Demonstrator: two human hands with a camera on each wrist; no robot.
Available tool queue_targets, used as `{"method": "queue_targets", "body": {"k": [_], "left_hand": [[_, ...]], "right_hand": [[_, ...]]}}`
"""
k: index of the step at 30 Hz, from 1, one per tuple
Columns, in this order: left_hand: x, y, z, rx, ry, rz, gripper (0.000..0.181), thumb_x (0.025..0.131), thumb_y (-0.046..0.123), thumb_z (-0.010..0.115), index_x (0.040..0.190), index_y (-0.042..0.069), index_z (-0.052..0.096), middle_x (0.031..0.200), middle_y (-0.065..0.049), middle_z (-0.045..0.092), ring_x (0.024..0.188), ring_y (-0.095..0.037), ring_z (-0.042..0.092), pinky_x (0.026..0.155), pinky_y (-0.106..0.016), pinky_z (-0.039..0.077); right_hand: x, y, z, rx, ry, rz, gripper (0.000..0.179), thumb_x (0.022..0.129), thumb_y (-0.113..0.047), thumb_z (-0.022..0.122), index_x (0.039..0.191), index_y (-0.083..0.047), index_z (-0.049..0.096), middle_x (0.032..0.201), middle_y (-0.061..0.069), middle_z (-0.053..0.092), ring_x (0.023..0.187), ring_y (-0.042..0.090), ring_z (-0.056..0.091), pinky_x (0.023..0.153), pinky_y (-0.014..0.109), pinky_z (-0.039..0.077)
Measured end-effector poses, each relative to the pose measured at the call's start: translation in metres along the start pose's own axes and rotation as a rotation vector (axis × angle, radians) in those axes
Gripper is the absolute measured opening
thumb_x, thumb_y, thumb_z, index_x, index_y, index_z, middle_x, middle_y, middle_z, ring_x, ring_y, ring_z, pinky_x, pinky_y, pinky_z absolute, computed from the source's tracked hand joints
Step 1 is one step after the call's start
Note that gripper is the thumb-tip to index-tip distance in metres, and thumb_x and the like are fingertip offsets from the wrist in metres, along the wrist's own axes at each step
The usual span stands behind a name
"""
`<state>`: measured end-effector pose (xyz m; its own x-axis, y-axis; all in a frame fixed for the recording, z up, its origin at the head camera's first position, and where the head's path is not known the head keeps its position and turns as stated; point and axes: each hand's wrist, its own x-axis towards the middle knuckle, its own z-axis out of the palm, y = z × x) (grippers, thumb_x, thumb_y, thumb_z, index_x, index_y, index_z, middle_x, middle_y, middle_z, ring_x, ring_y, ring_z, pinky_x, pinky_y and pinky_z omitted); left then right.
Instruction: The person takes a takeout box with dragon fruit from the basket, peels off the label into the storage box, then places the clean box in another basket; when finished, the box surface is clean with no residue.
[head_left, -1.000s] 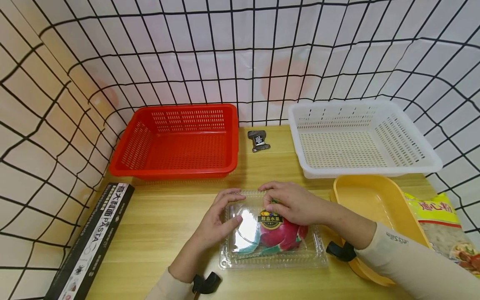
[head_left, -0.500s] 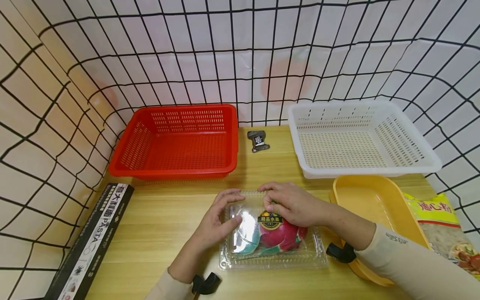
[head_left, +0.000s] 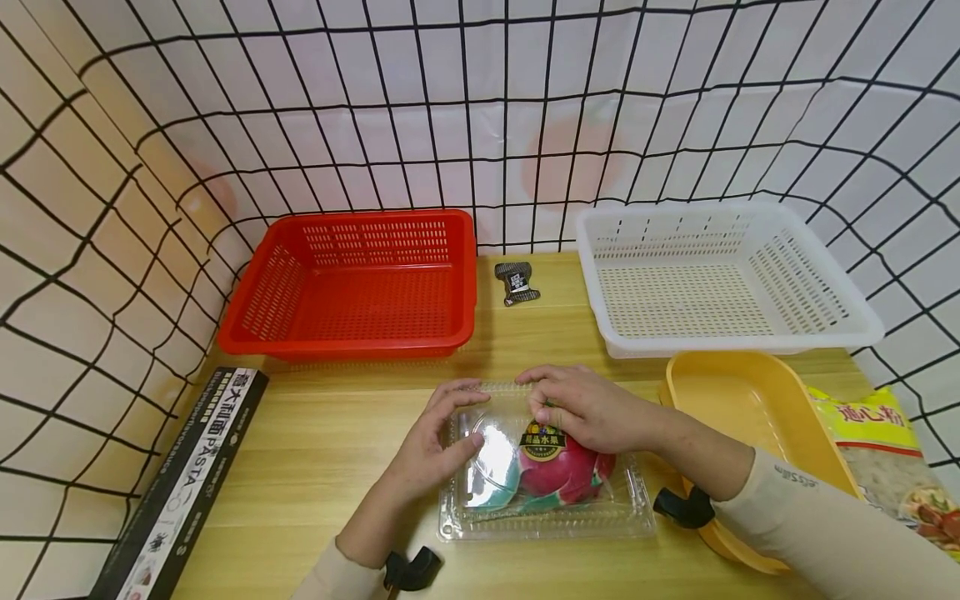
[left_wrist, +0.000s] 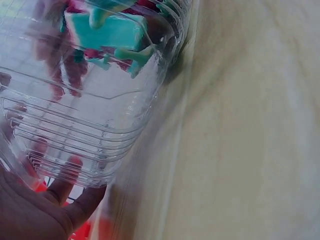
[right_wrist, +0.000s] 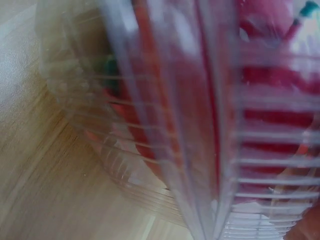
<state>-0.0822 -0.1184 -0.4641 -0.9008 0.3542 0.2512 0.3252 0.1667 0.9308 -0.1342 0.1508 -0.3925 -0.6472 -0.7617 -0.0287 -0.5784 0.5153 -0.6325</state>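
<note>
With the box on the worktop, the label atop it could tear — or the box skid — if the right hand, seemingly pinching the label's edge, tugs hard while the left hand rests loosely spread alongside.

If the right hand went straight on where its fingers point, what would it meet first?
Probably the left hand, facing it across the clear plastic box; their heights are hard to compare from the head view.
</note>
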Motion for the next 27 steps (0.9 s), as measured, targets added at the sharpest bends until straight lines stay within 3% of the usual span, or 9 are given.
{"method": "queue_targets", "body": {"k": [8, 27], "left_hand": [[0.0, 0.0011, 0.0, -0.012, -0.001, -0.016, 0.047, 0.089, 0.008, 0.069, 0.134, 0.016, 0.061, 0.152, -0.009, 0.045, 0.146, -0.033, 0.039, 0.118, -0.065, 0.024], [0.0002, -0.0024, 0.001, -0.022, 0.004, 0.013, 0.048, 0.088, 0.004, 0.068, 0.134, 0.013, 0.06, 0.152, -0.012, 0.045, 0.144, -0.032, 0.04, 0.118, -0.064, 0.025]], "right_hand": [[0.0002, -0.0002, -0.0012, 0.025, -0.013, 0.02, 0.018, 0.105, -0.025, 0.055, 0.088, -0.029, 0.053, 0.147, 0.005, 0.057, 0.139, 0.035, 0.05, 0.115, 0.065, 0.032], [-0.0009, 0.0011, -0.0012, 0.068, -0.016, 0.04, 0.016, 0.106, -0.026, 0.052, 0.091, -0.029, 0.053, 0.149, 0.004, 0.056, 0.141, 0.036, 0.048, 0.115, 0.067, 0.03]]}}
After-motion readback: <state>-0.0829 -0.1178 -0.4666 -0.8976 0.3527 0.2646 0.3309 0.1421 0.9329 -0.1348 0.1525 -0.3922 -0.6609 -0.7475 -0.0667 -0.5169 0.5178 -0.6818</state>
